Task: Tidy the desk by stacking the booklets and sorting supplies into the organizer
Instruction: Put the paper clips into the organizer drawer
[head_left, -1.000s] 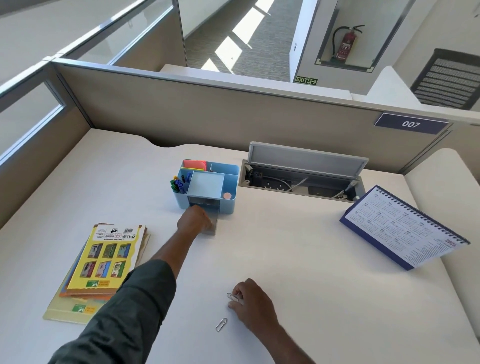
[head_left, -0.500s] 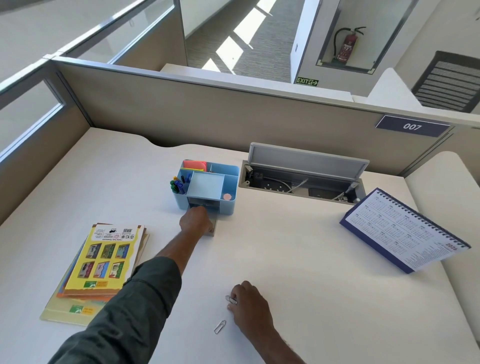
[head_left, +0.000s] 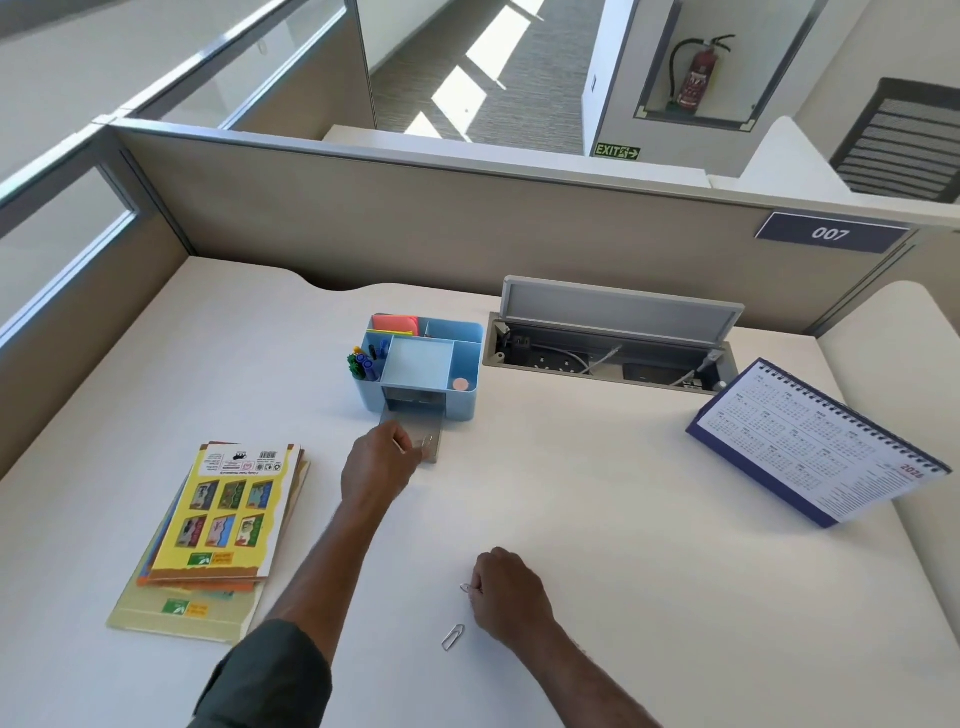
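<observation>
A light-blue organizer (head_left: 462, 402) stands mid-desk with pens (head_left: 363, 361) and coloured sticky notes (head_left: 395, 325) in its compartments. Its grey drawer (head_left: 410, 426) is pulled out toward me, and a paper clip (head_left: 427, 442) lies in it. My left hand (head_left: 382, 465) has its fingers curled on the drawer's front edge. My right hand (head_left: 506, 592) rests on the desk nearer me and pinches a paper clip (head_left: 465, 588). Another paper clip (head_left: 453, 636) lies loose just in front of it. A stack of booklets (head_left: 218, 525), yellow cover on top, sits at the left.
A blue desk calendar (head_left: 821, 447) leans at the right. Behind the organizer is an open cable hatch (head_left: 613, 358) with its lid up. Beige partition walls (head_left: 415, 218) close off the back and left of the white desk (head_left: 649, 519).
My left hand has drawn back toward me at the drawer, uncovering more of the drawer and the clip inside. My right hand stays on its paper clip.
</observation>
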